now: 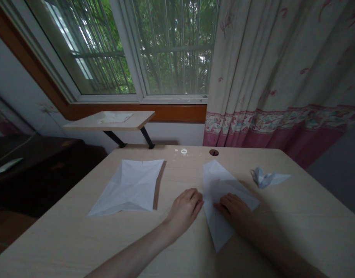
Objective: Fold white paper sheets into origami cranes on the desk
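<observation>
A creased white sheet of paper (220, 181), folded over along its left side, lies on the table in front of me. My left hand (187, 204) is closed, with its fingertips at the sheet's left edge. My right hand (235, 211) rests on the middle of the same sheet, fingers curled together and thumb toward the left; the palm side is hidden. Farther left lies a second white sheet (133, 185), opened out and marked with fold lines, its edges lifting a little. A small folded paper figure (267, 178) with a pointed end sits right of my hands.
The pale wooden table (177, 239) has a round cable hole (214, 153) near its back edge. A small raised shelf (125, 121) at back left bears crumpled white paper or plastic (115, 117). Beyond are a barred window (171, 50) and a curtain (270, 77).
</observation>
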The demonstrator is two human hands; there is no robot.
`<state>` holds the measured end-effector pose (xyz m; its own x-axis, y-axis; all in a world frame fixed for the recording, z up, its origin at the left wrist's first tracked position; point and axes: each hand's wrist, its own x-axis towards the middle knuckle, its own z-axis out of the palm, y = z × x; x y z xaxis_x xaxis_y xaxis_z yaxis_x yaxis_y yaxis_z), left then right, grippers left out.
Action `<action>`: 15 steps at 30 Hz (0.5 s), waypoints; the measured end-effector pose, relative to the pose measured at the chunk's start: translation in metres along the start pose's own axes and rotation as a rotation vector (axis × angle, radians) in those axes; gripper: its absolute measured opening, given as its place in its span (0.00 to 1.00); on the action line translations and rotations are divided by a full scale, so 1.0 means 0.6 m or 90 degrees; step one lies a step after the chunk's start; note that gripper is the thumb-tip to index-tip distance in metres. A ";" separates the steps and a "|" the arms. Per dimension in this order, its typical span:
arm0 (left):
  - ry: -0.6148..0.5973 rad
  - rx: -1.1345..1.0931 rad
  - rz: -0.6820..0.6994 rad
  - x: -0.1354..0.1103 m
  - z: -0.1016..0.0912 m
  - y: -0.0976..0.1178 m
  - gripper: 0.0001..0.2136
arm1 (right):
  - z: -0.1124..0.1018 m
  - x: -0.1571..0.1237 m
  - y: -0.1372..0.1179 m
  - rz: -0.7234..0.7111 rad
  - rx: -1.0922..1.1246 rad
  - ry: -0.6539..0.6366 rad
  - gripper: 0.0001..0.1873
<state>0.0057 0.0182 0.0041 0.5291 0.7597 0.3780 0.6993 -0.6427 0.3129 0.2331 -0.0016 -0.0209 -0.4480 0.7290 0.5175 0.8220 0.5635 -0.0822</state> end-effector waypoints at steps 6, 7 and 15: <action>-0.027 -0.038 -0.049 0.001 0.001 0.000 0.02 | -0.002 0.003 -0.002 0.018 0.023 -0.022 0.20; -0.027 -0.052 -0.051 0.001 0.002 -0.001 0.02 | 0.000 0.002 -0.001 0.019 0.023 -0.019 0.20; -0.027 -0.157 -0.068 -0.001 0.001 -0.005 0.08 | 0.007 -0.004 0.005 0.026 0.042 -0.040 0.16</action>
<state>0.0033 0.0199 0.0026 0.4820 0.8248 0.2957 0.6171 -0.5591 0.5536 0.2351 -0.0004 -0.0260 -0.4374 0.7733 0.4589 0.8158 0.5560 -0.1594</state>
